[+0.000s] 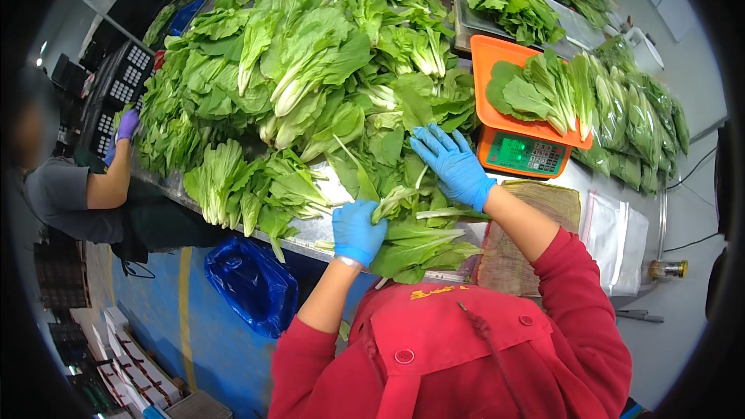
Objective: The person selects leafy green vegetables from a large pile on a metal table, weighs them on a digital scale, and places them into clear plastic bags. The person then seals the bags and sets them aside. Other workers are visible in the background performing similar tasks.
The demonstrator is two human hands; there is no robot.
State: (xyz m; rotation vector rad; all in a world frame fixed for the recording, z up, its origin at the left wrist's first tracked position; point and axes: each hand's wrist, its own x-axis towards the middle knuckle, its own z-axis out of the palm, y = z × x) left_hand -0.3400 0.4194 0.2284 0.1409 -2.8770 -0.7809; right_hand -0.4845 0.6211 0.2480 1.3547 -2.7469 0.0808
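Clock directions are read from the person's seat, with 12 straight ahead across the bench (332, 185). The relation that counts is the short diagonal between the two blue-gloved hands. The left hand (359, 231) sits at the near side of the bench, its grip curled closed, apparently around a small leafy green (395, 203). The covered end is hidden by the fingers. The visible part of this green points from the left grip toward 2 o'clock, so its long axis runs roughly 8 to 2, and the right hand (452, 164) lies farther along that same line.

The left hand is plainly the nearer, touching the green; the right is just beyond its free end. The right grip is spread palm down with fingers toward 10 o'clock, resting at the edge of the leaves; whether anything lies under the palm cannot be told.

From the left hand, the large heap of leafy greens (310, 58) fills 11 to 12 o'clock, and loose leaves (423, 251) lie just beside it at about 4. From the right hand, the orange scale (521, 152) stands near at 3 o'clock, a bunch of greens (539, 93) on its tray.
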